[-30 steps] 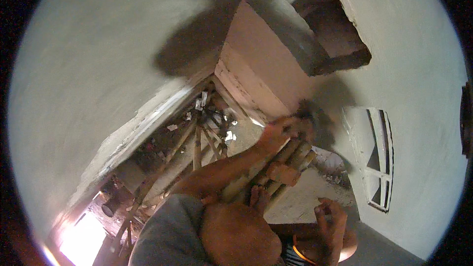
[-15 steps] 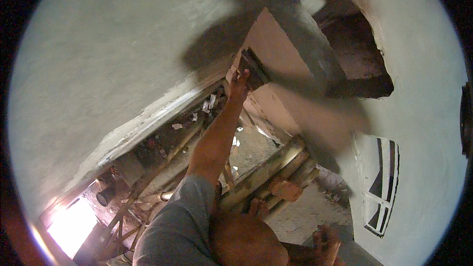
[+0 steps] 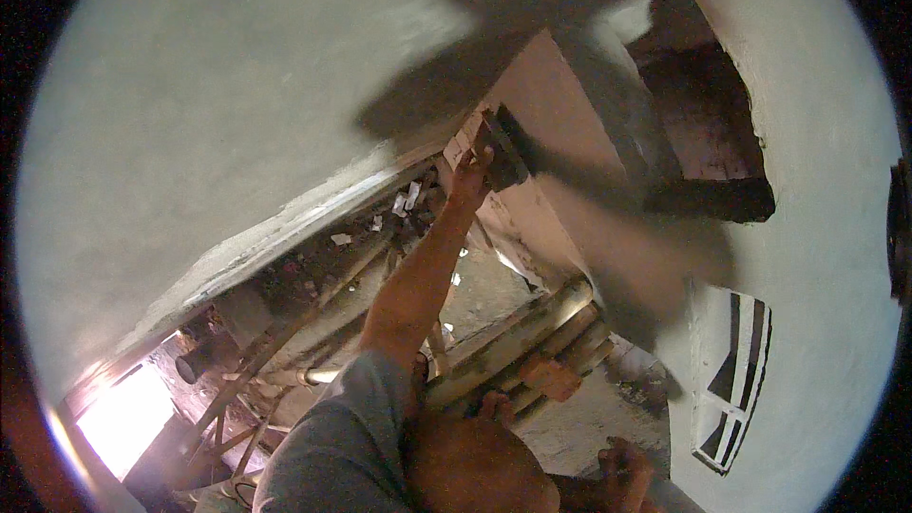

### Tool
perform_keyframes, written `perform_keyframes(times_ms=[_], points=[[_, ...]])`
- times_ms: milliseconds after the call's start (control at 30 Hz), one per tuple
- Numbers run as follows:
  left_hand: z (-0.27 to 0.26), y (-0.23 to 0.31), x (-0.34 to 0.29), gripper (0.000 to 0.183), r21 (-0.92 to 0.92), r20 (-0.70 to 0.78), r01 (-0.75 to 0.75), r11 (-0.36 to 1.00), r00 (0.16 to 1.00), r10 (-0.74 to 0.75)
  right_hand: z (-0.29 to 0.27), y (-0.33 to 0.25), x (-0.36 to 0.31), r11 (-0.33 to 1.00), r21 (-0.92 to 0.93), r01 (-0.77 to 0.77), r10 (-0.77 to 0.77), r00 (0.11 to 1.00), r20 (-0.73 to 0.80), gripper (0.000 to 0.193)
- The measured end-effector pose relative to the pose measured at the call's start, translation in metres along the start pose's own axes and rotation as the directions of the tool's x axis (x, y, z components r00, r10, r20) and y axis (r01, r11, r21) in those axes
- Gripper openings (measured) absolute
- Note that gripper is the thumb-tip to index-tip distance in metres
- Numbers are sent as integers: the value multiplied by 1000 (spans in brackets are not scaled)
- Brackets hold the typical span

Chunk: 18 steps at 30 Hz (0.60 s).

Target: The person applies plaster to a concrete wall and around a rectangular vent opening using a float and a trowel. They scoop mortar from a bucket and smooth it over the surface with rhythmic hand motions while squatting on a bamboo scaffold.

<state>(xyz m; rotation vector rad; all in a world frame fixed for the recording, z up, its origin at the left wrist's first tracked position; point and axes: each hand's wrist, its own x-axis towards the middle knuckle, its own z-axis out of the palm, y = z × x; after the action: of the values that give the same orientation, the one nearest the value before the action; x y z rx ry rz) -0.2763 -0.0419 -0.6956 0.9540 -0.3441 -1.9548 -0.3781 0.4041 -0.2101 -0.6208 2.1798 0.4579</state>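
Observation:
My left hand (image 3: pixel 472 176) reaches far forward on an outstretched arm in a grey sleeve. Its fingers are closed around a dark, flat plastering float (image 3: pixel 505 154), which is against the pinkish-brown wall strip (image 3: pixel 541 95) near a corner. The float's underside is hidden. At the lower right, my right hand (image 3: pixel 625 475) is low, its fingers curled; shadow hides whatever may be in them.
Wooden planks (image 3: pixel 513 342) lie below, with a reddish brick piece (image 3: pixel 551 378) on them. Poles (image 3: pixel 256 370) cross at the lower left beside a bright opening (image 3: pixel 123 423). A recess (image 3: pixel 703 114) and a white-framed vent (image 3: pixel 730 380) break the right wall.
The view has shifted slightly, so the wall sits further right and lower. My left hand and the float have tilted and slid a little on the wall strip. My right hand stays low.

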Motion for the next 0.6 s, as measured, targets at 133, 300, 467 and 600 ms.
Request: perform_keyframes(times_ms=[133, 300, 467, 600], points=[[15, 17, 41, 54, -74, -137, 89, 993, 986, -99, 77, 115, 36, 144, 989, 44, -86, 996, -32, 45], [22, 35, 30, 58, -169, 171, -274, 947, 938, 302, 67, 81, 14, 554, 831, 59, 23, 996, -86, 36], [104, 78, -21, 59, -176, 93, -11, 984, 995, 28, 47, 45, -12, 955, 164, 248, -176, 917, -357, 36], [119, 107, -46, 57, -145, 152, -112, 983, 979, 134, 27, 24, -14, 963, 100, 250, -200, 913, -356, 35]])
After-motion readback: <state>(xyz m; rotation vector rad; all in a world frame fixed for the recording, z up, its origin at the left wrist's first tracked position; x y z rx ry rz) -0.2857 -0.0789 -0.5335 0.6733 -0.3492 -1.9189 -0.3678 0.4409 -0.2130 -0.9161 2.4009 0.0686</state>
